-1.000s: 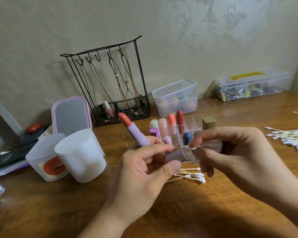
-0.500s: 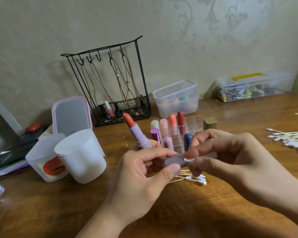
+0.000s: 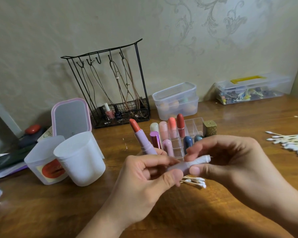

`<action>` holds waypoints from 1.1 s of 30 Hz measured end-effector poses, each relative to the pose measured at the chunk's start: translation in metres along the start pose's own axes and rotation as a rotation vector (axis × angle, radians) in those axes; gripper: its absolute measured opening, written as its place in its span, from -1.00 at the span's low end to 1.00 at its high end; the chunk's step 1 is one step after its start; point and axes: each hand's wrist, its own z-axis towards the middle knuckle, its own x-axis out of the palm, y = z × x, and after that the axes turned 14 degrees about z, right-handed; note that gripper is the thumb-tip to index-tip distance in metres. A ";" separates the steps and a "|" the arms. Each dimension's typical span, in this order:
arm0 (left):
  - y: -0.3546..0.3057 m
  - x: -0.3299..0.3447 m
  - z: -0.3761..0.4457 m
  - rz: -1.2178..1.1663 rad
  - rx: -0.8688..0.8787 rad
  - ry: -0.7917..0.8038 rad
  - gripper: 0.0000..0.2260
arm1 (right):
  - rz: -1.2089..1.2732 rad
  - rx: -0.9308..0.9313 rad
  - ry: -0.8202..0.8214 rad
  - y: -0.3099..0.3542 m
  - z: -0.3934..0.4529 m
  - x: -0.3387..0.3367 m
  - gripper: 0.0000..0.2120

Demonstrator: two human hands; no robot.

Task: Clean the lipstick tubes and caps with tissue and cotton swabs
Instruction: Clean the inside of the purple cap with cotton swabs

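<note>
Head view: my left hand [image 3: 144, 172] clamps lipstick [image 3: 142, 138] and cap [image 3: 177, 167], steadying the cap while right hand [image 3: 230, 162] pinches rolled tissue [image 3: 200, 159] into it.

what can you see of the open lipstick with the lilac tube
The lipstick has an orange-red bullet, rounded at the tip and fully wound up, rising from a matte lilac tube that looks plastic, with a narrower collar below. It is uncapped and tilts up and to the left. Its base is hidden in the left hand, which holds it above the wooden table.
</note>
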 end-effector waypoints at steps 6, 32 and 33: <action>0.000 -0.004 0.001 0.082 -0.010 -0.119 -0.82 | -0.259 -0.022 -0.029 -0.004 -0.003 0.005 -0.86; -0.002 -0.011 0.001 -0.120 -0.124 0.151 -0.58 | -0.588 -0.516 0.123 -0.019 -0.001 -0.009 -0.82; -0.002 -0.011 0.002 -0.109 -0.113 0.144 -0.58 | -0.687 -0.565 0.103 -0.018 -0.001 -0.010 -0.81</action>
